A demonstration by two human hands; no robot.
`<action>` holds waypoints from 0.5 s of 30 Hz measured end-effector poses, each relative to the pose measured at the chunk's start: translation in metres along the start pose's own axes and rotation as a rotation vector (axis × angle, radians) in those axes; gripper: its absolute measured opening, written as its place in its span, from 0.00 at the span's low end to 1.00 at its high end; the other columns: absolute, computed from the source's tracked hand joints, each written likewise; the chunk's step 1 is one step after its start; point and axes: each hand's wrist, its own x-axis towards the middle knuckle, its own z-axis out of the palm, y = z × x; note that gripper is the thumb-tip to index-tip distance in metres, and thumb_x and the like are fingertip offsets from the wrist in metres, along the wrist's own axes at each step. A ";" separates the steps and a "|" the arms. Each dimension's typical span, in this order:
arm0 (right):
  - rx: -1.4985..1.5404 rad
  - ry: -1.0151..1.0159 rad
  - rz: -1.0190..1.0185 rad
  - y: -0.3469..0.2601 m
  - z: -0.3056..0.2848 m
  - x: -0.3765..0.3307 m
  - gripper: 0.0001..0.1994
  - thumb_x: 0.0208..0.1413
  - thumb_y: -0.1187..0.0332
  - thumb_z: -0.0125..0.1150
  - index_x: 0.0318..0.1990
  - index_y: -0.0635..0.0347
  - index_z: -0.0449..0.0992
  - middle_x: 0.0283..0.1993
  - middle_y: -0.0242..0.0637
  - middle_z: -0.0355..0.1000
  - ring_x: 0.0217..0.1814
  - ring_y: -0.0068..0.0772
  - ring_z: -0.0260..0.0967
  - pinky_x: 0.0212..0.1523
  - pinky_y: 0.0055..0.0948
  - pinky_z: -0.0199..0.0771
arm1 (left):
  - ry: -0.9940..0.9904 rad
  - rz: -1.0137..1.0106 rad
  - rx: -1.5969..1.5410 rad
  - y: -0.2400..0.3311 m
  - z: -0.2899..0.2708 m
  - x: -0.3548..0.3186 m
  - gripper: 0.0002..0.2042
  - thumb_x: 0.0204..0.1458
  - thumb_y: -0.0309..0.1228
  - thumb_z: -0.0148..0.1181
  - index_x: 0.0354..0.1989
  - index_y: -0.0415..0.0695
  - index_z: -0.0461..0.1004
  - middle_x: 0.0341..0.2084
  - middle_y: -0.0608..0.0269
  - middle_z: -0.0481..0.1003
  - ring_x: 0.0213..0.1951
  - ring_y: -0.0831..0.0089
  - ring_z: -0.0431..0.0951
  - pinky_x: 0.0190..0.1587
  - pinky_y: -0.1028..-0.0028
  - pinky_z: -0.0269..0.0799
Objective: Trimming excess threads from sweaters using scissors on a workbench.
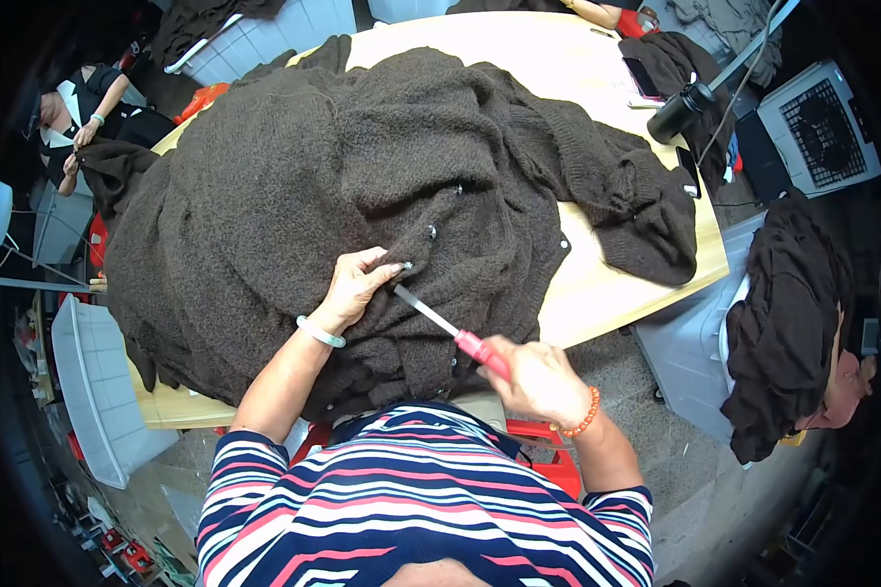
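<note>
I saw the left hand (354, 286) pinching the dark brown knit cardigan (343, 196), heaped frame center on the counter (597, 284), by a small button (408, 265). Right hand (533, 377) was closed round a red-handled tool (450, 331), tip just beside left fingers.

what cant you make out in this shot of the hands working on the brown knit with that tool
- Head view: the tool's tip, too small and pressed into the brown knit by the left hand.
- Its red handle end, wrapped inside the right hand.
- Most of the table, covered by the knit.
- The black cylinder's kind, too small.
</note>
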 end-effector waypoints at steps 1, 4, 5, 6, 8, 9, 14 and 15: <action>0.006 0.025 0.078 -0.002 -0.006 0.001 0.12 0.58 0.62 0.59 0.48 0.51 0.72 0.25 0.49 0.75 0.31 0.59 0.75 0.34 0.53 0.75 | 0.006 -0.016 -0.006 0.003 0.001 -0.001 0.07 0.56 0.27 0.64 0.40 0.37 0.79 0.33 0.70 0.79 0.34 0.85 0.75 0.39 0.82 0.69; -0.026 0.008 0.067 0.002 -0.002 0.000 0.12 0.57 0.61 0.60 0.47 0.51 0.71 0.25 0.48 0.74 0.31 0.58 0.75 0.35 0.52 0.75 | -0.019 -0.044 0.002 -0.001 -0.004 -0.002 0.08 0.57 0.27 0.63 0.42 0.36 0.79 0.36 0.69 0.80 0.36 0.84 0.75 0.42 0.82 0.70; -0.023 0.010 0.068 0.001 -0.001 -0.001 0.12 0.57 0.61 0.60 0.47 0.51 0.71 0.25 0.48 0.74 0.31 0.58 0.75 0.35 0.52 0.75 | -0.025 -0.009 0.005 -0.003 -0.005 -0.002 0.09 0.57 0.27 0.63 0.43 0.36 0.78 0.36 0.69 0.80 0.37 0.84 0.75 0.42 0.81 0.70; -0.007 0.006 0.040 -0.001 0.000 -0.001 0.12 0.57 0.61 0.60 0.47 0.51 0.71 0.25 0.48 0.74 0.31 0.58 0.75 0.35 0.52 0.75 | -0.031 0.027 0.008 -0.003 -0.005 -0.003 0.09 0.57 0.27 0.63 0.43 0.36 0.78 0.37 0.68 0.80 0.37 0.83 0.75 0.43 0.81 0.71; 0.010 0.002 0.014 -0.001 0.001 -0.003 0.12 0.57 0.61 0.60 0.47 0.52 0.71 0.25 0.48 0.74 0.31 0.58 0.75 0.34 0.52 0.74 | -0.024 0.000 -0.014 -0.001 -0.003 -0.005 0.09 0.57 0.28 0.63 0.43 0.36 0.78 0.37 0.68 0.80 0.38 0.83 0.76 0.44 0.81 0.71; 0.008 0.008 0.024 0.000 0.001 -0.003 0.12 0.57 0.61 0.60 0.46 0.52 0.71 0.25 0.48 0.74 0.31 0.58 0.75 0.34 0.52 0.75 | -0.014 -0.025 -0.037 -0.001 -0.002 -0.006 0.10 0.57 0.28 0.63 0.43 0.36 0.78 0.37 0.68 0.80 0.38 0.82 0.76 0.45 0.80 0.70; -0.002 0.071 0.040 -0.004 -0.003 -0.001 0.09 0.55 0.67 0.60 0.41 0.59 0.72 0.23 0.50 0.74 0.29 0.54 0.76 0.31 0.49 0.75 | -0.019 -0.003 -0.026 -0.002 -0.002 -0.009 0.09 0.57 0.28 0.63 0.43 0.37 0.78 0.37 0.69 0.79 0.39 0.81 0.75 0.47 0.80 0.69; -0.004 0.081 0.102 0.000 0.000 0.002 0.12 0.57 0.62 0.60 0.45 0.55 0.73 0.25 0.49 0.75 0.31 0.56 0.76 0.34 0.50 0.74 | -0.001 -0.035 -0.026 0.000 -0.001 -0.010 0.09 0.57 0.27 0.63 0.43 0.37 0.78 0.36 0.69 0.79 0.39 0.82 0.75 0.47 0.80 0.69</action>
